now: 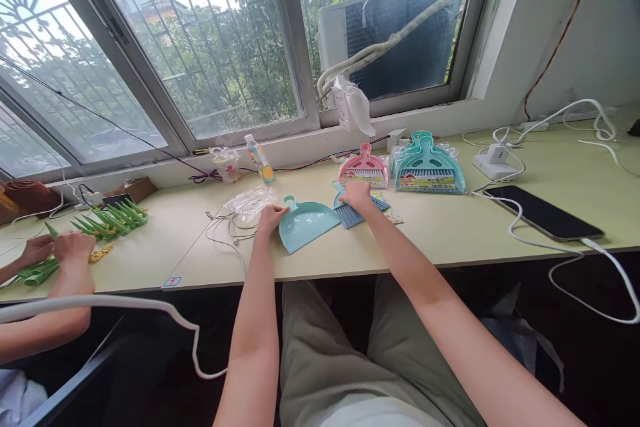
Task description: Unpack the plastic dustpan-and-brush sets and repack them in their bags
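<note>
A teal dustpan (309,221) lies on the table near its front edge, its handle pointing toward the window. My left hand (273,219) pinches the pan's left rim. Just right of the pan is a small hand brush (352,217) with a teal handle and grey-blue bristles. My right hand (357,193) is closed over the brush, covering its middle. Under the bristles, a printed yellow card (393,212) partly shows. Crumpled clear plastic wrap (253,201) sits behind my left hand, beside a white cable (233,230).
Wrapped pink (364,167) and teal dustpan sets (427,163) stand at the back. A phone (545,212) charges at right near a white power adapter (497,161). A bottle (260,159) stands by the window. At left, another person's hands (74,247) handle green pieces (117,217).
</note>
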A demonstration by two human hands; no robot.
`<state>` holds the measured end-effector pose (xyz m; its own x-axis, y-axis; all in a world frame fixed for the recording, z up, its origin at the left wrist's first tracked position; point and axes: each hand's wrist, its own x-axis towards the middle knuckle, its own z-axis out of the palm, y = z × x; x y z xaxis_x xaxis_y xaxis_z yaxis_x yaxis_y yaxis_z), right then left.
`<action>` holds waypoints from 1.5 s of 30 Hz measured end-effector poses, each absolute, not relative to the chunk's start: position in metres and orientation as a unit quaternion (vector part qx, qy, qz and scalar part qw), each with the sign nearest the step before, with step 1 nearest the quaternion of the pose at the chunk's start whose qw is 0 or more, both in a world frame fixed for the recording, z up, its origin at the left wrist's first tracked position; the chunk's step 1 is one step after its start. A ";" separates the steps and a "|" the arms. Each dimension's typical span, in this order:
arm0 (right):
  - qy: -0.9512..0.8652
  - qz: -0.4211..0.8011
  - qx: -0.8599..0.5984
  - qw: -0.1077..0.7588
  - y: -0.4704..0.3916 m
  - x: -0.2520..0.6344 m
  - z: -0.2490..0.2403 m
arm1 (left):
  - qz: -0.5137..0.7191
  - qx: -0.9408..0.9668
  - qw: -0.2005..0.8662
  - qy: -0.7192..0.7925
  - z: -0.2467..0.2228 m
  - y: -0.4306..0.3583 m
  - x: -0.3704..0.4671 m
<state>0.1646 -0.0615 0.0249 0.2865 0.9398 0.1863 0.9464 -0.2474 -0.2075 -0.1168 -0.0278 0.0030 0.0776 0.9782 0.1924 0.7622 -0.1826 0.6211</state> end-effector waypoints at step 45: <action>-0.767 0.070 -0.617 0.162 -0.082 0.127 0.032 | 0.239 0.862 -0.129 0.428 -0.003 -0.046 -0.074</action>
<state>0.1273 -0.0822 0.0319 -0.1856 0.9692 0.1622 0.9237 0.2284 -0.3076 -0.0741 -0.0458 -0.0030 0.5203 0.6761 0.5217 0.7989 -0.6012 -0.0176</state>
